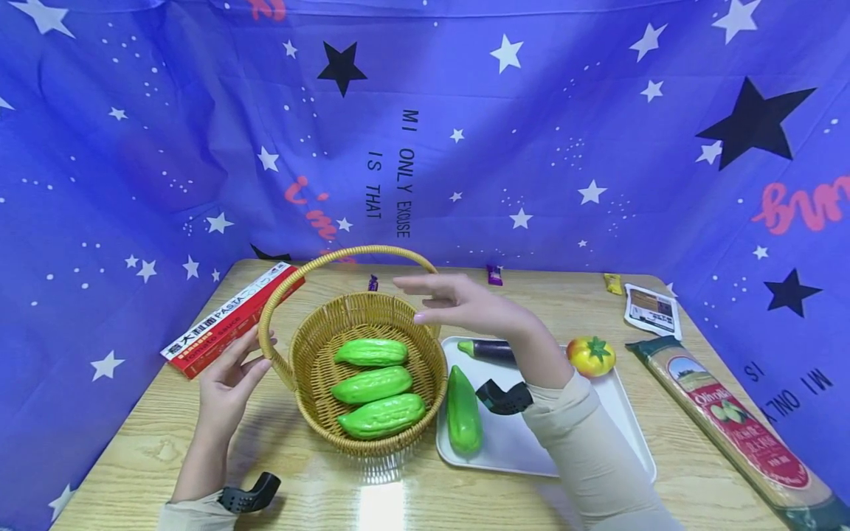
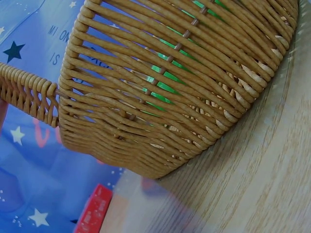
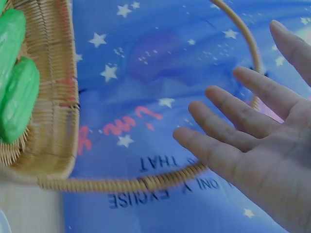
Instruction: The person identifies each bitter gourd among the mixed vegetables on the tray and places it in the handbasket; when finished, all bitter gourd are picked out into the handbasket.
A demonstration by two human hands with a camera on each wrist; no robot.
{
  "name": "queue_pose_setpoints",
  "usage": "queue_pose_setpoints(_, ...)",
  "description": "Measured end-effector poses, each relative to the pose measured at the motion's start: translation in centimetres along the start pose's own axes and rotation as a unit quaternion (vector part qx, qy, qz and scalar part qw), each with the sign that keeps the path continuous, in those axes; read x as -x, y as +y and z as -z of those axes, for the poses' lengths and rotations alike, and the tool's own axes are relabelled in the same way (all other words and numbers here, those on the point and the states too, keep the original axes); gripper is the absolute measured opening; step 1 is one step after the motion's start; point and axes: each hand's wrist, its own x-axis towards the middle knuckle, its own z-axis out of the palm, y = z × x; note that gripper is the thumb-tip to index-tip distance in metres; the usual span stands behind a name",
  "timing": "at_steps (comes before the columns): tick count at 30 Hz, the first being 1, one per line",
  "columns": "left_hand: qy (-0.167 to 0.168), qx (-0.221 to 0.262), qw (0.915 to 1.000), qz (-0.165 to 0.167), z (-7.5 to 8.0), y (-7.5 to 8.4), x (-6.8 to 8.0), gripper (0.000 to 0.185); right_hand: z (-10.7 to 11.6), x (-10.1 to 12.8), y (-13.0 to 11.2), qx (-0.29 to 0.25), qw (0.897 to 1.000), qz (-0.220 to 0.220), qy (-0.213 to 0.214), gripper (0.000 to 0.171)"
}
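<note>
We see the wicker basket (image 1: 372, 376) standing on the desk (image 1: 166, 428), just left of a white tray (image 1: 518, 442), with three green gourds (image 1: 372, 385) lying side by side inside it. Our left hand (image 1: 229, 380) rests against the basket's handle (image 1: 332, 259) at its left foot, fingers straight, its grip closed on nothing. Our right hand (image 1: 458, 302) hovers over the basket's far rim, fingers spread apart and empty, while a fourth green gourd (image 1: 462, 411), an eggplant (image 1: 490, 349) and a tomato (image 1: 590, 355) lie on the tray.
</note>
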Motion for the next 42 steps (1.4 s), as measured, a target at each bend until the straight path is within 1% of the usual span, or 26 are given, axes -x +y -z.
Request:
queue_pose_setpoints(6, 0.004, 0.002, 1.0000, 0.001, 0.0, 0.0, 0.2, 0.049, 1.1, 2.6, 0.1, -0.017, 0.999, -0.019, 0.034, 0.056)
queue_pose_setpoints(11, 0.001, 0.007, 1.0000, 0.000, 0.0, 0.1, 0.2, 0.050, 1.5, 4.9, 0.5, -0.037, 0.996, -0.031, 0.076, 0.056)
queue_pose_setpoints(18, 0.001, 0.011, 0.9999, -0.005, 0.0, -0.1, 0.1, 0.050, 1.7, 7.7, 1.3, -0.063, 0.985, -0.058, 0.148, 0.056)
queue_pose_setpoints(21, 0.000, 0.011, 0.9999, -0.005, 0.0, -0.1, 0.1, 0.050, 1.5, 8.5, 1.7, -0.074, 0.980, -0.071, 0.171, 0.056)
queue_pose_setpoints(24, 0.000, 0.010, 0.9999, -0.002, 0.1, -0.1, 0.2, 0.050, 1.2, 9.2, 2.0, -0.088, 0.975, -0.065, 0.192, 0.055)
queue_pose_setpoints(27, 0.002, 0.007, 1.0000, 0.002, 0.1, -0.1, 0.2, 0.050, 0.7, 9.6, 2.4, -0.091, 0.970, -0.044, 0.219, 0.054)
queue_pose_setpoints(31, 0.003, 0.007, 1.0000, 0.002, 0.0, 0.0, 0.2, 0.050, -0.5, 10.2, 2.9, -0.103, 0.959, -0.023, 0.263, 0.054)
queue_pose_setpoints(36, 0.000, 0.015, 0.9999, -0.004, -0.1, 0.0, -0.1, 0.049, -2.3, 10.6, 3.8, -0.158, 0.938, -0.010, 0.308, 0.054)
queue_pose_setpoints(42, 0.000, 0.016, 0.9998, -0.007, -0.2, 0.1, -0.2, 0.049, -4.5, 10.9, 5.2, -0.191, 0.914, -0.026, 0.357, 0.053)
